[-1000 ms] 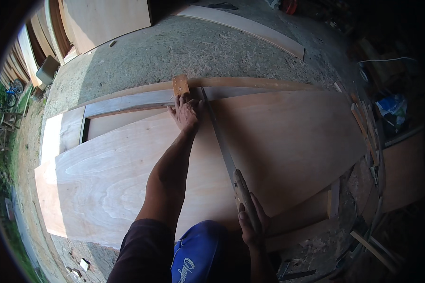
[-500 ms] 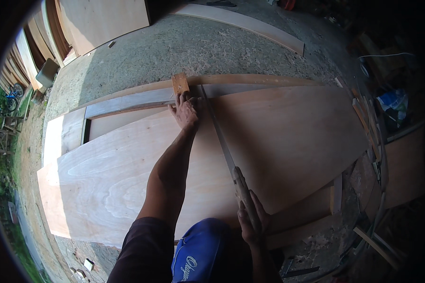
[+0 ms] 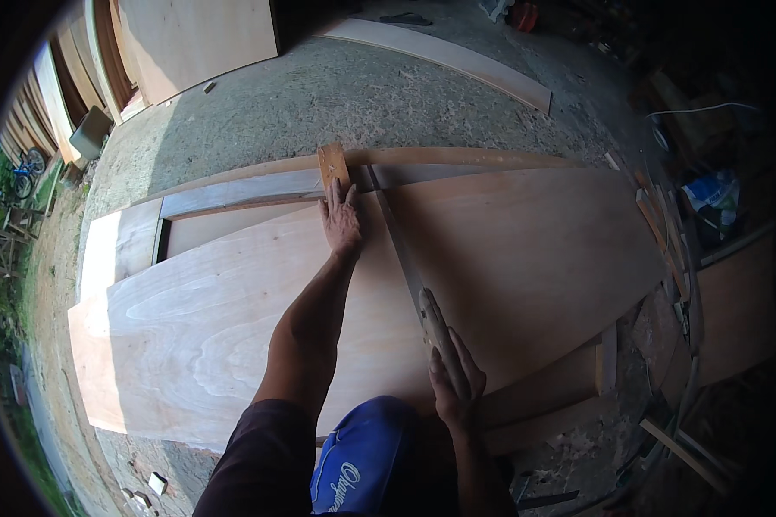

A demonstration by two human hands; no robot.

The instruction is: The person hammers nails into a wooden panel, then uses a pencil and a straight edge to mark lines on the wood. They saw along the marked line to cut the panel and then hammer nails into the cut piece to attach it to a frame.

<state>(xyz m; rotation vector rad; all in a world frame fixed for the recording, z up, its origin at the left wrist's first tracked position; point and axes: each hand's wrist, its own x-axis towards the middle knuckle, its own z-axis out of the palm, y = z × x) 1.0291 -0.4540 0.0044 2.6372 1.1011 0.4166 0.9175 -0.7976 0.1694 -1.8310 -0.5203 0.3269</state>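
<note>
Grips a handsaw (image 3: 402, 243) at its handle with the right hand (image 3: 457, 379), clamped round it at five o'clock. Slants its blade from there toward twelve o'clock, across a large pale plywood panel (image 3: 526, 250), with the tip over a narrow greyish board (image 3: 250, 191) at the panel's far edge. Gives no clear sight of contact between teeth and wood. Lays the left hand (image 3: 343, 224) near the middle, toward eleven o'clock, near the blade, with fingers apart and fingertips on the near end of a small orange-brown wooden block (image 3: 332, 162). Shows a blue-clad knee (image 3: 364, 444) at six o'clock. Takes in, farther off, a long pale strip (image 3: 440, 53) on rough concrete (image 3: 259, 116) between twelve and one o'clock, an upright wooden sheet (image 3: 198, 43) between ten and eleven, a bicycle (image 3: 28, 168) between nine and ten, and a blue-and-white bag (image 3: 714, 194) at three.
</note>
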